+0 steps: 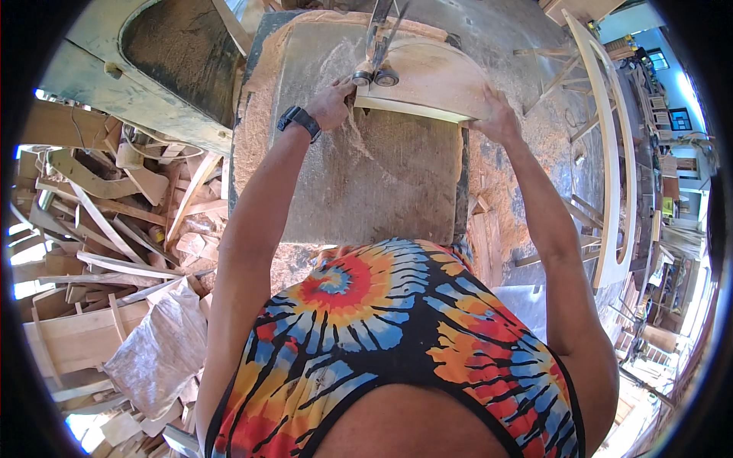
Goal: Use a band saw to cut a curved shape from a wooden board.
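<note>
A pale, thick wooden board (439, 75) with a rounded far edge lies flat on the bandsaw table (328, 175). Its straight near edge faces me. Above the board's left end stands the saw's blade guide (374, 65) with two round rollers; the blade itself is hard to make out. My left hand (332, 105), with a dark watch on the wrist, presses its fingertips to the board's left end, very close to the rollers. At the other end, my right hand (495, 116) grips the right edge, fingers over the side and thumb toward the near corner.
Sawdust (256, 130) coats the table's margins. The saw's large green-grey frame (156, 126) rises at left, above a heap of wood offcuts (114, 221) and a crumpled plastic sheet (160, 347). On the right stands a long curved wooden frame (607, 153).
</note>
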